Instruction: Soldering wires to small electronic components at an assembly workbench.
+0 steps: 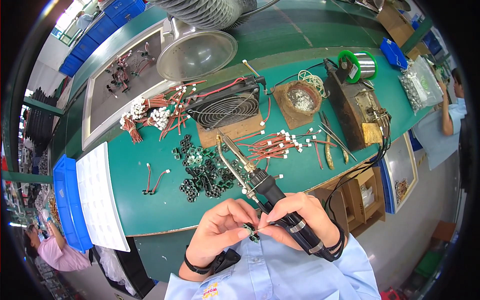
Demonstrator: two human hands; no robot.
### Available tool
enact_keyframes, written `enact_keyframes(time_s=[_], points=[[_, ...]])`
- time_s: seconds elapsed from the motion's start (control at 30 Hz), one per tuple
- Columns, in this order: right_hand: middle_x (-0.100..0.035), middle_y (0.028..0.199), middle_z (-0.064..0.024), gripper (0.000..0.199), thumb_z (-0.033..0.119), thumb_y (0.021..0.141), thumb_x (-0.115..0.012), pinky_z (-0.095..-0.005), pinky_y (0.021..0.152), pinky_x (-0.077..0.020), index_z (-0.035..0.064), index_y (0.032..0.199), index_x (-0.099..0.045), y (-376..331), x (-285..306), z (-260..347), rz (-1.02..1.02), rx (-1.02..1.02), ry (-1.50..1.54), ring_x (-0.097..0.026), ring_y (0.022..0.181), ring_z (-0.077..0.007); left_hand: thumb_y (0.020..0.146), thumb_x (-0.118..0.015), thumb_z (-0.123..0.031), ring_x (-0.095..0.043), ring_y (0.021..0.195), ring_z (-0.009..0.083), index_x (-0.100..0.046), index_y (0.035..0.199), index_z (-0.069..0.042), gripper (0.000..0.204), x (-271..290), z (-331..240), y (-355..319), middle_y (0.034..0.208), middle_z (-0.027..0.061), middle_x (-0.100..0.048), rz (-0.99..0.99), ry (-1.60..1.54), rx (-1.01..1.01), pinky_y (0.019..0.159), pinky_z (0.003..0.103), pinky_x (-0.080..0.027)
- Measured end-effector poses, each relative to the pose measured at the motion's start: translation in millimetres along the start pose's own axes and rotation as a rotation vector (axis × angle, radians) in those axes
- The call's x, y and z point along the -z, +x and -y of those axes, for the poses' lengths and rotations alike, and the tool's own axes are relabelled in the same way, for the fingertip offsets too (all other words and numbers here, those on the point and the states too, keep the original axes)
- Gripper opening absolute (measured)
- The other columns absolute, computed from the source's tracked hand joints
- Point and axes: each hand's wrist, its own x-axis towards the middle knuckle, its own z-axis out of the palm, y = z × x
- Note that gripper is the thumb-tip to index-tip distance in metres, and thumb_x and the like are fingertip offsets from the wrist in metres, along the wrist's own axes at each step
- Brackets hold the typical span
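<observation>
Close to my chest, my left hand [223, 231] pinches a small dark green circuit board [252, 233]. My right hand [301, 218] holds a black soldering iron [272, 192] across its palm, tip pointing up and away, with a thin metal tube fixed alongside. The thumb and forefinger of that hand also pinch by the board's edge, on what looks like a thin reddish wire, mostly hidden. Beyond the hands, a heap of small black and green parts [207, 175] lies on the green mat [145, 215]. Left of it lie two boards with wires [154, 180].
Behind the heap stands a black fan [225, 106]. Cut wires with white connectors [275, 145] lie right of it, bundled ones [155, 117] left. Further right are a round pot [302, 99], tweezers [337, 141], a metal box [352, 112] and a solder spool [365, 66]. A fume hood [197, 55] hangs above.
</observation>
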Motion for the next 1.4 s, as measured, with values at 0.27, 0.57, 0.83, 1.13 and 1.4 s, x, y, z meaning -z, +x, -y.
enact_keyframes(time_s=[0.27, 0.57, 0.83, 1.13, 1.4], points=[[-0.061, 0.078, -0.0048, 0.036, 0.000, 0.069, -0.073, -0.0305, 0.058, -0.0420, 0.0062, 0.098, -0.053, -7, 0, -5, -0.093, 0.050, -0.202, -0.056, 0.063, -0.0198, 0.079, -0.053, 0.008, -0.055, 0.096, 0.0189, -0.048, 0.094, -0.001, 0.019, 2, 8, 0, 0.103, 0.0145, -0.056, 0.060, 0.219, -0.235, 0.085, 0.033, -0.042], [-0.062, 0.086, -0.0063, 0.047, 0.032, 0.072, -0.074, -0.0389, 0.079, -0.0335, 0.0082, 0.105, -0.052, -37, 18, 5, -0.161, 0.027, -0.648, -0.051, 0.072, -0.0232, 0.080, -0.054, 0.006, -0.059, 0.094, 0.0194, -0.044, 0.089, -0.003, 0.016, 19, 25, 14, 0.100, 0.0189, -0.062, -0.307, 0.336, -0.395, 0.083, 0.031, -0.043], [-0.059, 0.081, 0.0033, 0.039, 0.031, 0.058, -0.079, -0.0372, 0.085, -0.0297, 0.0190, 0.092, -0.065, -62, 9, 2, 0.062, 0.099, -0.746, -0.053, 0.077, -0.0154, 0.081, -0.054, 0.006, -0.058, 0.093, 0.0151, -0.044, 0.088, -0.003, 0.015, 30, 26, 18, 0.100, 0.0179, -0.063, -0.382, 0.323, -0.460, 0.077, 0.025, -0.042], [-0.061, 0.083, 0.0064, 0.038, 0.026, 0.057, -0.078, -0.0356, 0.087, -0.0292, 0.0229, 0.094, -0.068, -60, 5, 1, 0.105, 0.051, -0.715, -0.053, 0.079, -0.0117, 0.081, -0.054, 0.007, -0.058, 0.090, 0.0130, -0.045, 0.088, -0.002, 0.015, 25, 26, 17, 0.101, 0.0185, -0.063, -0.398, 0.272, -0.454, 0.075, 0.024, -0.042], [-0.061, 0.084, 0.0058, 0.040, 0.024, 0.055, -0.079, -0.0361, 0.085, -0.0304, 0.0218, 0.094, -0.068, -62, 3, -1, 0.093, 0.060, -0.707, -0.053, 0.079, -0.0119, 0.081, -0.055, 0.006, -0.057, 0.087, 0.0109, -0.045, 0.088, -0.002, 0.014, 25, 27, 17, 0.101, 0.0180, -0.063, -0.403, 0.285, -0.458, 0.073, 0.024, -0.043]])
